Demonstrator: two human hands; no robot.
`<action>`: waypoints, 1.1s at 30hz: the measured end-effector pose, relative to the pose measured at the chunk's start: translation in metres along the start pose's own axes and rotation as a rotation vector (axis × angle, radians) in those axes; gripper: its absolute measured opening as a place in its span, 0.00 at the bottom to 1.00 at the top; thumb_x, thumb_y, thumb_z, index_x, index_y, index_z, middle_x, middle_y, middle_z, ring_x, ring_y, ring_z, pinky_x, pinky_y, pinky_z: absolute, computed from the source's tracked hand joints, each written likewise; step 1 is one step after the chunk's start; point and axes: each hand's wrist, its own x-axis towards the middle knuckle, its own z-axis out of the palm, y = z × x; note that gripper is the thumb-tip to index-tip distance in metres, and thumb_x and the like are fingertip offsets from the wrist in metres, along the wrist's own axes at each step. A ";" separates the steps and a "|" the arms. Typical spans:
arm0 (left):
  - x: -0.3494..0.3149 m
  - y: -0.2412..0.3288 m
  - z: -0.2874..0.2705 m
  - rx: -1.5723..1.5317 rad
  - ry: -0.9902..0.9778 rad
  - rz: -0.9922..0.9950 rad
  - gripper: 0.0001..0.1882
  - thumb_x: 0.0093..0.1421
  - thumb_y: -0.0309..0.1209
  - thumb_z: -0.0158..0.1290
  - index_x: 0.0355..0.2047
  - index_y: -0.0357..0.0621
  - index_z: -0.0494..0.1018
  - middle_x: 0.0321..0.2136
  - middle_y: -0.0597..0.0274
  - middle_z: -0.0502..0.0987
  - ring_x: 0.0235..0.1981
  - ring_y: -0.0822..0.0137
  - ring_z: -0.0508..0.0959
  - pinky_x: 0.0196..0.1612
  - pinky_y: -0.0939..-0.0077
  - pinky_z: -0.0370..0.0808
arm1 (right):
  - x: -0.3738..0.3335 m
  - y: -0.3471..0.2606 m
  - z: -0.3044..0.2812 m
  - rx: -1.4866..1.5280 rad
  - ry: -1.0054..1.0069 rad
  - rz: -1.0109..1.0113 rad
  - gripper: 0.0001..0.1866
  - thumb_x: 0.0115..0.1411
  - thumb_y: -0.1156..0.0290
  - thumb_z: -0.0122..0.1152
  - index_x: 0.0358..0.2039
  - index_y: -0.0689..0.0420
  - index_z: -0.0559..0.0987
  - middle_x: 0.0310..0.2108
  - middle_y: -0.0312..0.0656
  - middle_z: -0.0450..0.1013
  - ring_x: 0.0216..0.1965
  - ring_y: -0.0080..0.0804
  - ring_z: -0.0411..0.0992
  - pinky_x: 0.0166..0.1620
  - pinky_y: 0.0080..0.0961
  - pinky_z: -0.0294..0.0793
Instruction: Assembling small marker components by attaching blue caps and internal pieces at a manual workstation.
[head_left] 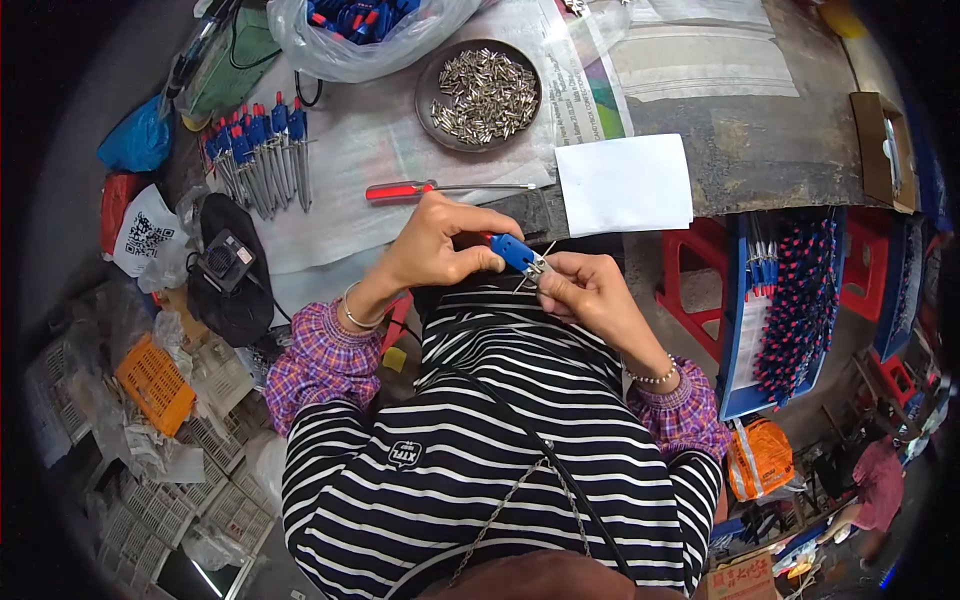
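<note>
My left hand (440, 243) pinches a blue plastic tool with a red tip (512, 252) between thumb and fingers, just off the table's near edge. My right hand (597, 297) grips the metal end of that same tool, where thin metal rods stick out. Its exact kind cannot be made out. Beyond the hands lies a screwdriver (400, 190) with a red handle, its shaft pointing right. A dark round bowl (422, 112) holds many small metal pins (485, 95). White paper sheets (625, 185) lie right of the screwdriver.
Similar blue tools (262, 150) lie bunched at the table's left. A clear plastic bag (400, 60) of blue and red parts stands at the back. On my right are a blue tray (738, 390) of such tools, a red stool (690, 290) and a cardboard box (880, 150). Someone is farther off.
</note>
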 end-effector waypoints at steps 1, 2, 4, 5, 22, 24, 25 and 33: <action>-0.001 -0.002 0.002 0.017 0.044 0.029 0.15 0.40 0.25 0.63 0.32 0.35 0.78 0.22 0.56 0.79 0.21 0.71 0.79 0.25 0.81 0.72 | 0.000 0.000 0.002 -0.039 0.042 -0.034 0.09 0.62 0.70 0.54 0.29 0.62 0.76 0.18 0.28 0.68 0.17 0.09 0.59 0.19 0.08 0.54; -0.001 -0.003 0.003 0.033 0.087 0.057 0.15 0.40 0.25 0.63 0.32 0.35 0.78 0.22 0.55 0.79 0.21 0.70 0.79 0.25 0.80 0.72 | 0.000 0.000 0.003 -0.076 0.084 -0.067 0.09 0.62 0.71 0.54 0.28 0.62 0.76 0.18 0.28 0.68 0.17 0.09 0.58 0.20 0.09 0.54; 0.001 -0.002 0.000 0.027 0.043 0.038 0.15 0.40 0.25 0.63 0.32 0.35 0.78 0.23 0.55 0.79 0.22 0.69 0.79 0.26 0.80 0.72 | 0.001 0.000 -0.001 -0.112 0.064 -0.079 0.09 0.61 0.71 0.54 0.28 0.62 0.76 0.18 0.28 0.68 0.17 0.09 0.58 0.20 0.09 0.54; 0.000 0.000 -0.002 0.024 0.006 0.022 0.16 0.40 0.25 0.63 0.32 0.35 0.78 0.23 0.55 0.79 0.22 0.69 0.79 0.26 0.80 0.73 | 0.001 -0.001 -0.003 -0.154 0.040 -0.095 0.09 0.61 0.71 0.54 0.27 0.61 0.76 0.18 0.28 0.68 0.17 0.09 0.58 0.20 0.09 0.54; -0.002 -0.002 -0.002 0.025 0.050 0.020 0.16 0.42 0.24 0.62 0.33 0.34 0.78 0.24 0.54 0.80 0.23 0.68 0.80 0.27 0.80 0.73 | 0.000 -0.003 0.000 -0.050 0.021 -0.013 0.08 0.62 0.70 0.53 0.30 0.61 0.76 0.19 0.28 0.68 0.17 0.08 0.58 0.19 0.08 0.53; -0.001 -0.003 -0.004 0.015 0.021 0.011 0.16 0.42 0.24 0.62 0.33 0.34 0.78 0.24 0.54 0.80 0.23 0.68 0.80 0.28 0.80 0.74 | 0.001 -0.004 -0.001 -0.069 0.010 -0.014 0.08 0.62 0.70 0.53 0.30 0.61 0.76 0.19 0.27 0.68 0.17 0.08 0.58 0.19 0.08 0.53; -0.001 -0.003 -0.005 0.008 0.007 0.026 0.16 0.42 0.25 0.62 0.33 0.34 0.78 0.24 0.54 0.80 0.23 0.67 0.80 0.27 0.80 0.74 | 0.001 -0.003 -0.001 -0.087 -0.001 -0.014 0.08 0.62 0.70 0.53 0.29 0.61 0.76 0.19 0.27 0.68 0.17 0.08 0.58 0.19 0.08 0.52; 0.000 -0.002 -0.005 0.007 0.010 0.041 0.15 0.42 0.24 0.62 0.33 0.34 0.78 0.23 0.54 0.79 0.23 0.67 0.80 0.27 0.79 0.73 | 0.002 -0.004 -0.001 -0.071 0.022 -0.007 0.08 0.59 0.72 0.54 0.27 0.63 0.77 0.17 0.29 0.69 0.18 0.11 0.61 0.20 0.12 0.57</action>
